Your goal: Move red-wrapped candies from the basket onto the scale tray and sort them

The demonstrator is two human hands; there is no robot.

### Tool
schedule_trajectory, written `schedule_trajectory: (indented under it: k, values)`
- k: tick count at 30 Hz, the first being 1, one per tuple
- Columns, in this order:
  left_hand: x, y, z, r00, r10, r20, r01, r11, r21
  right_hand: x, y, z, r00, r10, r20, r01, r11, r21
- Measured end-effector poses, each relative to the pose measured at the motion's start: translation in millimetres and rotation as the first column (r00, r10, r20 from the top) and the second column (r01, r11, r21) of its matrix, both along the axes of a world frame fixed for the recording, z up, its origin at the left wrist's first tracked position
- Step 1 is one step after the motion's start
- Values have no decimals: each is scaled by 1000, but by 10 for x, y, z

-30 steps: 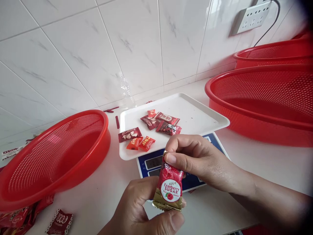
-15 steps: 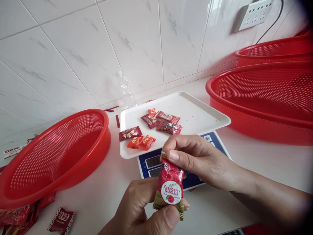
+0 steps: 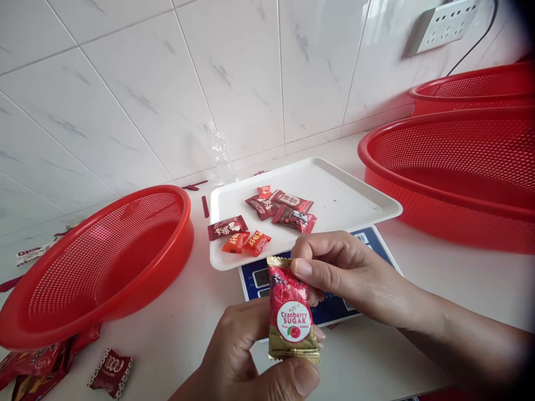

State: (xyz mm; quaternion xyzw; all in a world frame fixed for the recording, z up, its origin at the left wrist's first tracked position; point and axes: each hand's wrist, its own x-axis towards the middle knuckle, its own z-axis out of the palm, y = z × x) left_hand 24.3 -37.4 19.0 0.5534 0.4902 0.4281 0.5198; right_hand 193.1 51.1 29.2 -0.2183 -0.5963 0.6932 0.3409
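Observation:
A red and gold wrapped candy (image 3: pixel 290 312), its round white label reading "Sour Cranberry Sugar", is held upright between my two hands. My left hand (image 3: pixel 251 356) grips its lower end, thumb in front and fingers behind. At the upper right edge, the thumb and fingers of my right hand (image 3: pixel 338 267) pinch the wrapper. Just beyond is a white tray (image 3: pixel 338 192) on a blue weighing scale (image 3: pixel 334 312). Several small candies lie in it, among them a dark red packet (image 3: pixel 295 218) and an orange-red one (image 3: pixel 256 243).
A red perforated basket (image 3: pixel 104 267) stands at the left, with red packets (image 3: pixel 50 362) by its base and a dark red candy (image 3: pixel 111 373) in front. Another large red basket (image 3: pixel 451 195) stands at the right. A power strip (image 3: pixel 445 25) hangs on the tiled wall.
The candy has turned more upright and flat toward me, so its gold top edge shows more. My right fingers have shifted to its upper right edge. The whole view has moved slightly.

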Motion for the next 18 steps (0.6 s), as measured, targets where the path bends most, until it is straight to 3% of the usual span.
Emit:
schedule_trajectory:
  k: [8,18]
  values:
    - [2,97,-7,995,-97,35,95,994,50,-4,10,1,1000,-22,17,22,1000,10]
    - [5,118,-25,986,-134,98,122,985,119,-12,-2,9,999,-25,27,25,1000,16]
